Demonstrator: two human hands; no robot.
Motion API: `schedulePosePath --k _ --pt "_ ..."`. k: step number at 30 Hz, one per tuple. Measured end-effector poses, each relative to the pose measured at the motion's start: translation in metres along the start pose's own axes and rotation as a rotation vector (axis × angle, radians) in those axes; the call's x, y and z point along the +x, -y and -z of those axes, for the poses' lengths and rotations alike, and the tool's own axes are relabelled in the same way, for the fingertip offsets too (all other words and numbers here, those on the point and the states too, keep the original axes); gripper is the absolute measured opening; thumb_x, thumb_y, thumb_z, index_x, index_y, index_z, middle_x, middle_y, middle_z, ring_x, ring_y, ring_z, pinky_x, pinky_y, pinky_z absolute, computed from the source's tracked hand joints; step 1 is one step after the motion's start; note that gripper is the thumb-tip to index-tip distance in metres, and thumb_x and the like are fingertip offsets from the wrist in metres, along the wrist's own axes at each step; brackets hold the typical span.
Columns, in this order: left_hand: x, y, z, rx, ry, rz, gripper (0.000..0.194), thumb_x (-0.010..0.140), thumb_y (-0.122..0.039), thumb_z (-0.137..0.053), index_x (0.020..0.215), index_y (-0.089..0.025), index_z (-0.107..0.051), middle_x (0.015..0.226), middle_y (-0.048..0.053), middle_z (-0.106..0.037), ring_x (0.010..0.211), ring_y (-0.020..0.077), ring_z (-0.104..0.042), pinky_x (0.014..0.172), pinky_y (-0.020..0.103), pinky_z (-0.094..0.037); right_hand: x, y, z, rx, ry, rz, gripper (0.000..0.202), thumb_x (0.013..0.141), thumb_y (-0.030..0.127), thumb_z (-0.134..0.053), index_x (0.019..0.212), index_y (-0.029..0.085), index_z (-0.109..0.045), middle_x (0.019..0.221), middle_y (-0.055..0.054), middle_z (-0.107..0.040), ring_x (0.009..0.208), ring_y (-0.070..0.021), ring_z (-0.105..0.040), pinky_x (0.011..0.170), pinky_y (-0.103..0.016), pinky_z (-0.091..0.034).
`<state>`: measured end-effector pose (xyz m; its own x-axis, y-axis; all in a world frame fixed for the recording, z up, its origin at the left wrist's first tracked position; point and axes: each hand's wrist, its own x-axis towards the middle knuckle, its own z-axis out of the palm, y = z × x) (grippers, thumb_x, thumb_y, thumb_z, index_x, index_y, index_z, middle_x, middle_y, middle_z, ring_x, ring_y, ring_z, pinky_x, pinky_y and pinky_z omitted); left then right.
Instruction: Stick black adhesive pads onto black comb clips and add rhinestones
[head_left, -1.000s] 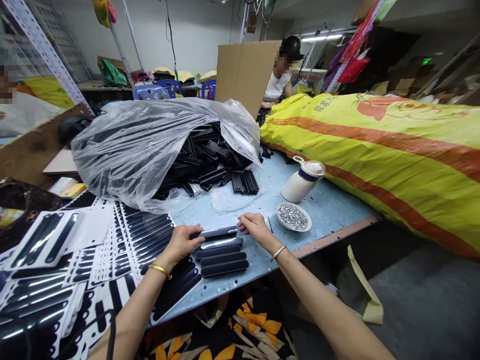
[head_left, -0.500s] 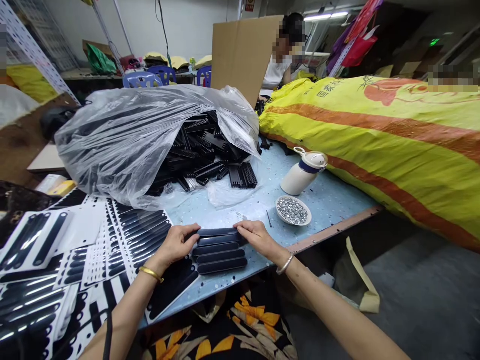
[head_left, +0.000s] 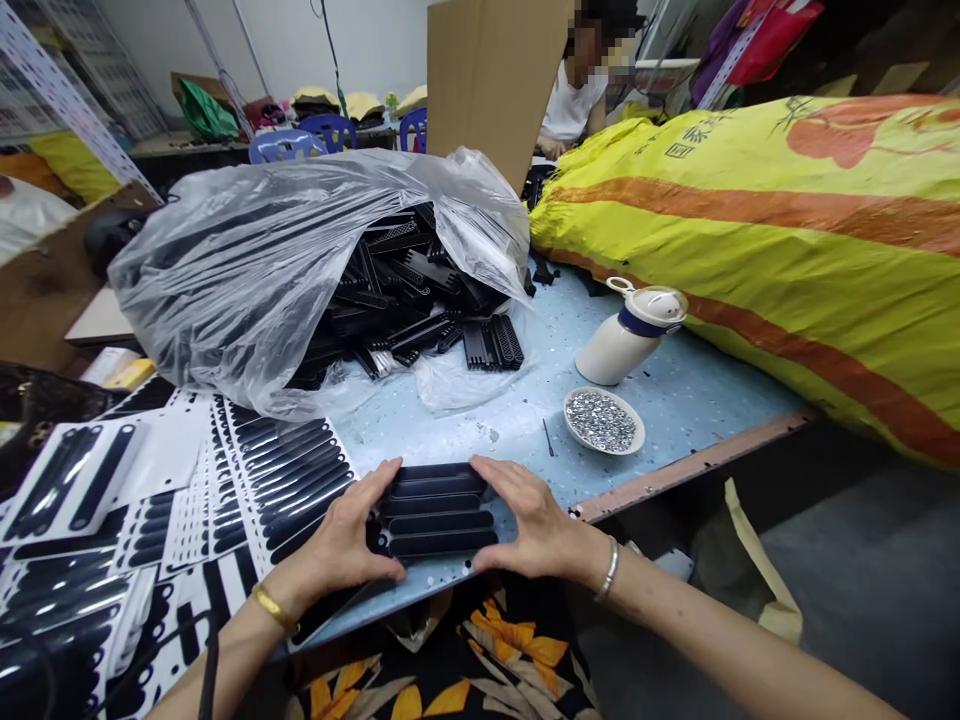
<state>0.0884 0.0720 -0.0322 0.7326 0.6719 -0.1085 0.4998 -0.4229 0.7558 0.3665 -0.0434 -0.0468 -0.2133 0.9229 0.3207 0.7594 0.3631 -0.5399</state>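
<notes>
Several flat black strips with rounded ends (head_left: 441, 522) lie side by side in a row near the table's front edge. My left hand (head_left: 346, 532) frames their left ends, fingers at the far side and thumb at the near side. Around the right ends curves my right hand (head_left: 534, 522) in the same way, so the row sits gripped between both hands. To the left are sheets carrying black strips (head_left: 296, 480). A white dish of small shiny metal pieces (head_left: 604, 420) stands to the right of my right hand, with a thin dark stick (head_left: 547, 437) beside it.
An open clear plastic bag (head_left: 247, 260) spills black comb-like pieces (head_left: 405, 290) behind my hands. A white bottle (head_left: 622, 340) stands on the blue table (head_left: 517, 410). The large yellow sack (head_left: 750, 240) leans along the right edge. Behind a cardboard sheet (head_left: 495, 80) sits another person (head_left: 574, 100).
Both hands have shifted from pinching the strip at the far end of the row to spanning the whole row from both ends. The strips now lie closer together. The view has tilted slightly.
</notes>
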Motion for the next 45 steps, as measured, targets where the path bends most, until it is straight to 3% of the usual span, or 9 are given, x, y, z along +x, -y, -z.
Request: schedulePosePath --k 12,20,24,26,29,32,38,40,45 --pt "-0.006 0.002 -0.007 -0.043 0.011 0.012 0.104 0.058 -0.016 -0.074 0.152 -0.028 -0.031 0.151 0.009 -0.044 0.137 0.0316 -0.044 0.117 0.046 -0.033 -0.009 -0.009 -0.004 0.065 0.057 0.058 0.107 0.065 0.047 -0.082 0.153 0.013 -0.029 0.144 -0.023 -0.048 0.130 -0.0397 -0.048 0.106 -0.052 -0.043" --pt "0.006 -0.018 0.014 -0.532 -0.060 0.348 0.110 0.046 -0.017 -0.084 0.147 -0.020 -0.040 0.140 0.015 -0.056 0.133 0.0337 -0.048 0.111 0.044 -0.041 0.042 -0.016 0.027 0.511 0.208 -0.481 0.075 0.052 0.050 -0.087 0.116 0.017 -0.065 0.094 -0.009 -0.069 0.077 -0.0227 -0.065 0.068 -0.034 -0.057" --pt "0.006 -0.026 0.012 -0.823 -0.072 0.540 0.072 0.059 -0.039 -0.083 0.123 -0.015 -0.058 0.088 0.007 -0.072 0.089 0.0240 -0.072 0.073 0.030 -0.058 0.070 -0.019 0.034 0.843 0.318 -0.679 0.047 0.069 0.060 -0.071 0.082 0.016 -0.063 0.059 0.000 -0.061 0.056 -0.0161 -0.063 0.046 -0.022 -0.047" --pt "0.008 -0.030 0.007 -0.953 -0.039 0.640 0.057 0.065 -0.059 -0.076 0.098 -0.015 -0.060 0.071 0.004 -0.069 0.068 0.0198 -0.072 0.051 0.022 -0.051 0.081 -0.023 0.030 0.850 0.420 -0.795 0.055 0.074 0.071 -0.059 0.065 0.017 -0.056 0.047 0.000 -0.056 0.043 -0.0153 -0.060 0.034 -0.019 -0.039" --pt "0.018 -0.032 0.001 -1.009 -0.015 0.778 0.066 0.068 -0.083 -0.054 0.082 -0.019 -0.047 0.060 0.006 -0.067 0.054 0.0211 -0.070 0.039 0.020 -0.041 0.097 -0.030 0.020 0.763 0.557 -0.876 0.068 0.082 0.079 -0.039 0.050 0.019 -0.046 0.039 -0.005 -0.054 0.033 -0.0148 -0.056 0.028 -0.018 -0.035" --pt "0.030 -0.029 0.003 -0.965 -0.004 0.825 0.070 0.068 -0.089 -0.043 0.080 -0.020 -0.044 0.054 0.006 -0.065 0.051 0.0236 -0.070 0.037 0.022 -0.044 0.111 -0.035 0.015 0.668 0.632 -0.873 0.071 0.087 0.077 -0.032 0.048 0.019 -0.046 0.041 -0.010 -0.058 0.031 -0.0137 -0.056 0.028 -0.018 -0.036" --pt "0.033 -0.021 0.016 -0.798 0.026 0.774 0.062 0.072 -0.078 -0.053 0.079 -0.016 -0.052 0.065 0.010 -0.070 0.063 0.0242 -0.072 0.048 0.027 -0.049 0.121 -0.041 0.017 0.597 0.680 -0.918 0.061 0.087 0.070 -0.044 0.061 0.016 -0.052 0.045 -0.007 -0.061 0.035 -0.0150 -0.059 0.029 -0.019 -0.039" --pt "0.031 -0.016 0.021 -0.512 0.042 0.735 0.054 0.080 -0.071 -0.047 0.073 -0.018 -0.051 0.061 0.008 -0.067 0.058 0.0229 -0.070 0.047 0.026 -0.044 0.114 -0.044 0.020 0.600 0.643 -0.921 0.052 0.083 0.064 -0.057 0.068 0.015 -0.054 0.049 -0.004 -0.063 0.039 -0.0153 -0.062 0.031 -0.019 -0.041" --pt "0.036 -0.007 0.022 0.318 -0.012 0.346 0.048 0.093 -0.048 -0.039 0.057 -0.019 -0.052 0.062 0.009 -0.067 0.065 0.0225 -0.066 0.059 0.030 -0.037 0.089 -0.046 0.019 0.652 0.445 -0.853 0.043 0.070 0.052 -0.074 0.079 0.013 -0.059 0.057 0.000 -0.064 0.048 -0.0141 -0.064 0.037 -0.019 -0.045"
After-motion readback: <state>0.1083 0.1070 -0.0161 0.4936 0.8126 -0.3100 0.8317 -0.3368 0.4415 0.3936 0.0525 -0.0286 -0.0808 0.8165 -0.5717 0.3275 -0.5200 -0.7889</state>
